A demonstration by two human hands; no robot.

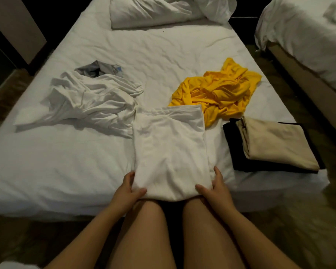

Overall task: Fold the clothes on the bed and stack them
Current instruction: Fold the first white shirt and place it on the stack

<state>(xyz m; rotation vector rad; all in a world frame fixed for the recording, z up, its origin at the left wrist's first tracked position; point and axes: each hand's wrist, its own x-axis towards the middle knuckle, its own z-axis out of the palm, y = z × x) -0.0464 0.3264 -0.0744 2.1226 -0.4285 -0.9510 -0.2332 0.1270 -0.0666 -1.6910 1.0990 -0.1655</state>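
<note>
A white garment (169, 150), folded into a long rectangle, lies on the bed (56, 162) at its near edge. My left hand (131, 188) grips its near left corner, thumb on top. My right hand (214, 187) grips the near right corner the same way. To the right sits a stack: a folded beige garment (275, 142) on a folded black one (233, 146). A crumpled yellow garment (217, 92) lies behind the white one. A crumpled white garment (89, 100) lies to the left, with a grey and blue one (101, 69) behind it.
Rumpled white pillows (153, 12) lie at the head of the bed. A second bed (303, 35) stands to the right across a narrow strip of floor. My bare knees are against the near bed edge. A dark wall and cabinet are on the left.
</note>
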